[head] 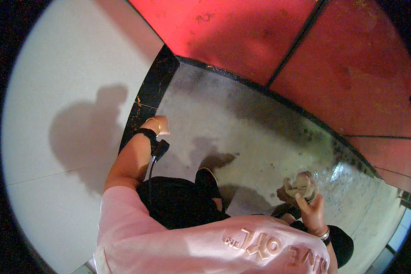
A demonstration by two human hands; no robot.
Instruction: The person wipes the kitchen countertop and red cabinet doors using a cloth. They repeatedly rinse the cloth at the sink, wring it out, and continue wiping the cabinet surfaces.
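Note:
A crumpled, dirty beige cloth (302, 186) is held in my right hand (311, 209), low over the floor on the right side. My right thumb presses on top of the cloth, and the other fingers are mostly hidden. On the other side, my left hand (162, 124) is near the black marbled skirting (150, 82) at the foot of the white wall. Its fingers point away from me and are hard to see, so I cannot tell whether it touches or holds anything.
A grey, stained floor (205, 113) meets red panels (246, 37) with dark seams ahead. The white tiled wall (54, 68) stands close on my left. My dark shoe (205, 179) is on the floor. A black device (161, 149) with a cable is strapped to my left wrist.

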